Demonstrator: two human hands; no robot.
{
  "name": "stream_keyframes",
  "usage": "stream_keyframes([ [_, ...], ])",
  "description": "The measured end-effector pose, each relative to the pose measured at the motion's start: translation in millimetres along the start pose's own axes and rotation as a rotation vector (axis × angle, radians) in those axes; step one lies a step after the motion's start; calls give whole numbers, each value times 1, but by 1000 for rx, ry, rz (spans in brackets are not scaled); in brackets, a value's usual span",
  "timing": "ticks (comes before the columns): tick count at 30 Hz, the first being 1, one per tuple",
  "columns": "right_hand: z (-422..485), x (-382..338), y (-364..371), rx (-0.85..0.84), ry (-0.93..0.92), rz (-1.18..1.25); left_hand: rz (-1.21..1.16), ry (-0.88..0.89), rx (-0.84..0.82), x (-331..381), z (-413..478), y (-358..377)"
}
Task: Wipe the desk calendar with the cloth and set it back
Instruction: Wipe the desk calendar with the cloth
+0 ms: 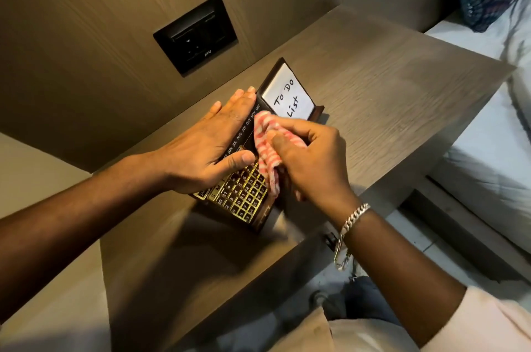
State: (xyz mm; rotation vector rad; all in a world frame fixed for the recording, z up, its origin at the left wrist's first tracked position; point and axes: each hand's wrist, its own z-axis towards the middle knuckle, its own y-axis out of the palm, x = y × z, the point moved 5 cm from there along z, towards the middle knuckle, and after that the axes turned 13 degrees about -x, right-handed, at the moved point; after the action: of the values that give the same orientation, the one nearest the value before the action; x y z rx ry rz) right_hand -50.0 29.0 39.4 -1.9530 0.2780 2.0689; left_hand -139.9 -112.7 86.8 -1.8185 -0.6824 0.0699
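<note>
Right hand [310, 162] scrubbing, fist closed round the cloth [265, 147].
Left hand [212, 144] lies flat and open, pinning the desk calendar [244, 193] steady on the desk [388, 87].

Wooden bedside table [373, 70] w/ wall panel close behind on the left, a black switch plate [196, 34] set in it. Desk calendar [247, 190] sits mid-table, both hands on it. Open tabletop to the right and toward the near edge. Bed [494, 127] flanks the table's right side, narrow floor gap between.
</note>
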Motion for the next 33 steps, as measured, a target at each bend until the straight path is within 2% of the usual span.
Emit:
stream_keyframes([
  [3,6,-6,-15,44,-39,-291,21,-8,-5,5,2,0],
  [6,-8,-7,-8,7,-122,-569,18,-2,7,7,3,1],
  [8,-16,-2,-1,-27,-85,-537,23,-1,4,7,3,0],
  [10,-21,1,4,-62,-11,-369,34,-2,-3,8,2,-1],
  [13,-21,-16,10,-39,-128,-250,74,13,0,11,2,-2],
  [15,-12,-28,6,10,-215,-351,104,15,0,13,2,-2],
  [19,-4,-15,-9,4,-177,-562,107,-11,-8,13,3,0],
  [21,-17,-4,-8,-9,-174,-580,104,-2,-1,14,5,1],
  [25,-28,4,3,-37,-104,-328,77,-1,8,13,5,2],
  [28,-18,-7,-2,-11,-164,-192,56,12,16,14,5,2],
  [33,-6,-7,-16,9,-223,-488,70,-11,-1,15,6,2],
])
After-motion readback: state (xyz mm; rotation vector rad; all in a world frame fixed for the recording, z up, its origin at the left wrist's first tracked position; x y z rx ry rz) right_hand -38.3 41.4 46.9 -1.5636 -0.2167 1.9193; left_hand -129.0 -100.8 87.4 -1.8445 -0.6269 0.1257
